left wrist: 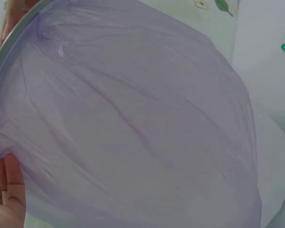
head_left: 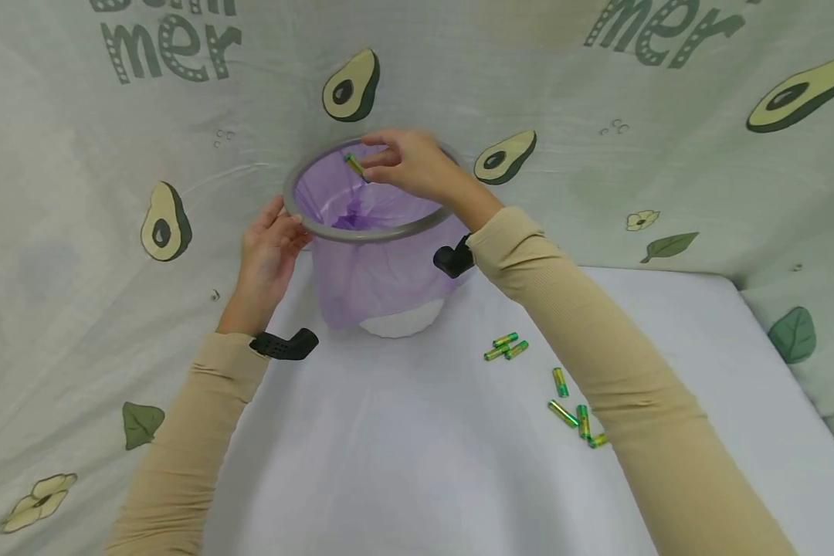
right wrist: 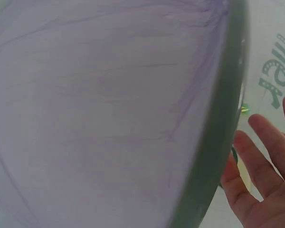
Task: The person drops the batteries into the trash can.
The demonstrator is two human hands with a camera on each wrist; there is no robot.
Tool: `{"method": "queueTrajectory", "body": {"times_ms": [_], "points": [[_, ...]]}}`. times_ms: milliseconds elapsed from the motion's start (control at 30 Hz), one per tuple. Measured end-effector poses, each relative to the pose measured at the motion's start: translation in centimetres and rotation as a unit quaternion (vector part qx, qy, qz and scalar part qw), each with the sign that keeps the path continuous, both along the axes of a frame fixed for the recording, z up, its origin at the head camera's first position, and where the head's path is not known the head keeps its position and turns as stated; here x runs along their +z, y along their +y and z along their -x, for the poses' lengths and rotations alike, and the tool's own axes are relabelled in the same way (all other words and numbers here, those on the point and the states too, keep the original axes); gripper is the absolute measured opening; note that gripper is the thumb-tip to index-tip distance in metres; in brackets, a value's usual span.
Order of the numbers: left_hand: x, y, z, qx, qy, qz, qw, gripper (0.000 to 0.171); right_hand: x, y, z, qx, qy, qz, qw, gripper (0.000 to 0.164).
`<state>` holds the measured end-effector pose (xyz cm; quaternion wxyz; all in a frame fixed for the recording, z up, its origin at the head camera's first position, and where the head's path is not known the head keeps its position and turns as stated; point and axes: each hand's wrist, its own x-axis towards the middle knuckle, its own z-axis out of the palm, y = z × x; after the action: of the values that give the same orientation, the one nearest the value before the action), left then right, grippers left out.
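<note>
My left hand [head_left: 267, 251] holds the grey rim [head_left: 371, 234] of a round bin lined with a translucent purple bag [head_left: 382, 266] from its left side. Its fingertips [left wrist: 14, 168] are against the bag under the rim in the left wrist view. Above the bin's mouth is my right hand [head_left: 413, 162], fingers spread. A green and gold battery [head_left: 356, 167] is tilted right at its fingertips in the head view. The right wrist view shows one end of the battery [right wrist: 245, 109] past the fingers, the rest hidden behind the rim.
Several more batteries lie on the white table, one group [head_left: 506, 347] right of the bin and another [head_left: 563, 415] nearer, beside my right sleeve. The bin's white base [head_left: 403, 319] shows below the bag. A cloth printed with avocados [head_left: 667, 154] hangs behind.
</note>
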<state>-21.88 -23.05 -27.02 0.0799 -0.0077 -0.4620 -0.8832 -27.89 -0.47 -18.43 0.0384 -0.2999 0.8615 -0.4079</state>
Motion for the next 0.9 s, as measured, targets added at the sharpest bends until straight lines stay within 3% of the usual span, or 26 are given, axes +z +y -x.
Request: {"method": "queueTrajectory", "body": {"times_ms": [100, 233, 467, 900], "points": [[-0.1, 0.2, 0.1, -0.006, 0.000, 0.006, 1.0000, 0.074, -0.2, 0.2, 0.0, 0.020, 0.002, -0.029, 0.999, 0.048], [-0.1, 0.3, 0.2, -0.009, 0.002, 0.007, 0.9999, 0.074, -0.6, 0.8, -0.1, -0.008, 0.024, -0.060, 0.998, 0.038], [-0.1, 0.1, 0.2, -0.008, -0.001, -0.003, 1.0000, 0.076, -0.7, 1.7, -0.1, -0.027, 0.015, -0.023, 0.999, 0.028], [-0.1, 0.0, 0.1, -0.007, -0.001, -0.008, 0.9999, 0.075, -0.5, 4.1, -0.8, -0.026, -0.010, 0.007, 1.000, 0.029]]}}
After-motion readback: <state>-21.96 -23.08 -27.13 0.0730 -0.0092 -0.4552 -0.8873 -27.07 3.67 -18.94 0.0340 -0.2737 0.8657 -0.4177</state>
